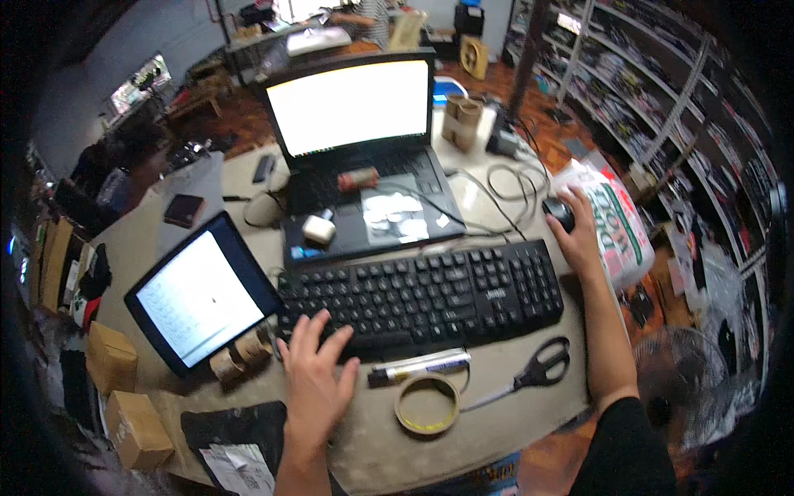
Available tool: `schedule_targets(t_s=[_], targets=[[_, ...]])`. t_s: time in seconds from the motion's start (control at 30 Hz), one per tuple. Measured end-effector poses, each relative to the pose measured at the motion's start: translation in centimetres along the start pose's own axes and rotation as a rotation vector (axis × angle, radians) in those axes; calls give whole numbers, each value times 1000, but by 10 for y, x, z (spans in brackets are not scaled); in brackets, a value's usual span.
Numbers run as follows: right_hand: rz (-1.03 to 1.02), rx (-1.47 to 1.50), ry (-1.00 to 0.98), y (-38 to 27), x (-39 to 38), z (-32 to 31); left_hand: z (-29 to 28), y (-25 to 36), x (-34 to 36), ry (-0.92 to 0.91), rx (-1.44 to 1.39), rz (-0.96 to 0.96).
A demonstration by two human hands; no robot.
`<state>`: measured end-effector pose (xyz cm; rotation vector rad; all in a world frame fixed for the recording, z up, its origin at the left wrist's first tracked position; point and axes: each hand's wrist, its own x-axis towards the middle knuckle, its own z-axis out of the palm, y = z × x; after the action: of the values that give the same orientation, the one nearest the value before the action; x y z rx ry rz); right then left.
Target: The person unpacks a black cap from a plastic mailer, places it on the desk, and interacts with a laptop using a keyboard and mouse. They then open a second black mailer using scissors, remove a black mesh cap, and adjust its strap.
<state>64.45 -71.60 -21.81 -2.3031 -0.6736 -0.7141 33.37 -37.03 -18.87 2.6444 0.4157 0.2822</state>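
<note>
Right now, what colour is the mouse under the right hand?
Black; the mouse shows best in the head view, partly covered by the right hand.

I see a black keyboard [422, 298], a black mouse [557, 214] and a black laptop [351, 231] with a bright white screen [351, 103]. The tape roll [426, 429] is tan with yellow inside, and 2 small boxes [112, 357] are brown. The white bag [633, 256] carries green and red print; across the room, a shirt [376, 21] is striped.

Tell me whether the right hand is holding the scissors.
No, the right hand is on the black mouse, while the scissors lie on the table beside the tape roll.
</note>
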Motion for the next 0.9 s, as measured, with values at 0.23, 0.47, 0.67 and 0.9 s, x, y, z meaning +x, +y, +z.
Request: schedule_targets(t_s=[0.23, 0.47, 0.67, 0.9], targets=[[-160, 70, -681, -89, -17, -34, 3, -1, -4, 3, -16, 7], [-129, -54, -825, -98, -21, -37, 2, -1, -2, -1, -18, 6], [22, 39, -159, -27, -5, -21, 2, -5, -2, -36, 15, 42], [112, -63, -106, 18, -7, 8, -1, 1, -2, -23, 10, 10]])
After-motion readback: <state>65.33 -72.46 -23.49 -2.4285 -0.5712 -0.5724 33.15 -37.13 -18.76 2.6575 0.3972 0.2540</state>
